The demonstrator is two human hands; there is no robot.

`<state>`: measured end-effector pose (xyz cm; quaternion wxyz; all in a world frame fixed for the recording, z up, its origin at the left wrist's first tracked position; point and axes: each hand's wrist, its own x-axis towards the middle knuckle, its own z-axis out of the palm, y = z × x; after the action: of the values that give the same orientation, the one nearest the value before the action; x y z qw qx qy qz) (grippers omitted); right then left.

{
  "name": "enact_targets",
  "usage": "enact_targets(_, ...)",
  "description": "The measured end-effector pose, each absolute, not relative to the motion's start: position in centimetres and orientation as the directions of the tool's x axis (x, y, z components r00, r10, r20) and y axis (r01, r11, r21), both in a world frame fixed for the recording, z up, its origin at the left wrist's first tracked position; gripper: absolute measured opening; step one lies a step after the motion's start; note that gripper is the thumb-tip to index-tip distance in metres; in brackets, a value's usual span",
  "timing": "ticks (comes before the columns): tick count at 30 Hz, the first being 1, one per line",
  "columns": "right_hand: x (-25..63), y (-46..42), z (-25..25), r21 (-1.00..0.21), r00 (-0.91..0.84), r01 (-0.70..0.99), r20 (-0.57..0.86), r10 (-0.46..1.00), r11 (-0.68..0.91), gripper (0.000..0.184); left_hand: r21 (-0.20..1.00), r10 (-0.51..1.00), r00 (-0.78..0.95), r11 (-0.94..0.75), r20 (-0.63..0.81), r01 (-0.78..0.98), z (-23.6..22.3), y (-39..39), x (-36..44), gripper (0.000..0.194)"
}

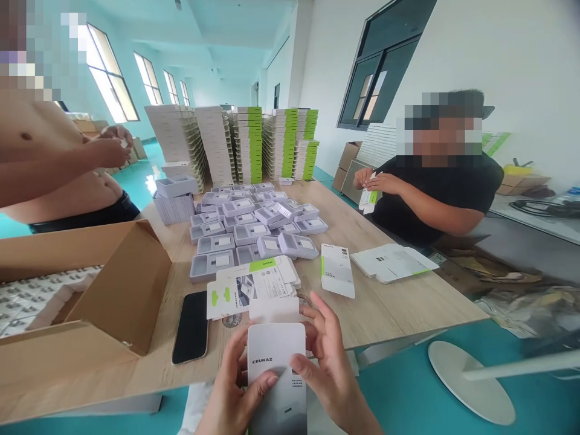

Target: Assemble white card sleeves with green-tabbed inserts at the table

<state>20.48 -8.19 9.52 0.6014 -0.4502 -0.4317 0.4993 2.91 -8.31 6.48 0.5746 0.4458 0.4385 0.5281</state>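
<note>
A white cardboard box (276, 386) printed "CEUKAZ" stands before me near the table's front edge, its top flap (274, 309) bent up and away. My left hand (242, 386) grips its left side, thumb across the front. On the other side my right hand (328, 362) has its thumb on the box's right edge and its fingers bent behind, near the flap; the index finger sticks up. Just beyond lie flat white-and-green cartons (258, 281). Further off, many grey trays (244, 232) with small white pieces in them are heaped.
A phone (190, 326) lies left of the cartons, beside an open brown box (131, 290). A white box (338, 270) and flat cartons (394, 263) lie to the right. Tall stacks (247, 145) stand behind. One person (435, 187) handles a carton; another person (58, 157) stands at left.
</note>
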Motion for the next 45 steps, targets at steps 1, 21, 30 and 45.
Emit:
enact_targets(1,20.5,-8.2,9.3,-0.974,0.134,-0.209,0.053,0.990,0.081,0.090,0.976,1.000,0.025,0.019,-0.014,-0.218,6.3,-8.3,3.0,0.083)
enact_targets(21,23.2,-6.8,10.6,-0.969,-0.025,-0.248,-0.012,1.000,-0.018,0.051,0.996,0.996,0.073,0.064,-0.060,-0.057,6.8,-8.6,2.9,0.054)
enact_targets(30,23.4,-3.1,12.3,-0.997,-0.329,-0.065,-0.015,0.944,-0.038,0.055,1.000,0.985,0.172,-0.011,0.008,0.012,6.8,-8.6,2.6,0.058)
enact_targets(45,24.3,-4.3,14.9,-0.911,-0.483,0.214,0.215,0.849,0.352,0.044,0.985,0.992,0.079,-0.082,0.095,-0.152,6.6,-10.3,3.6,0.044)
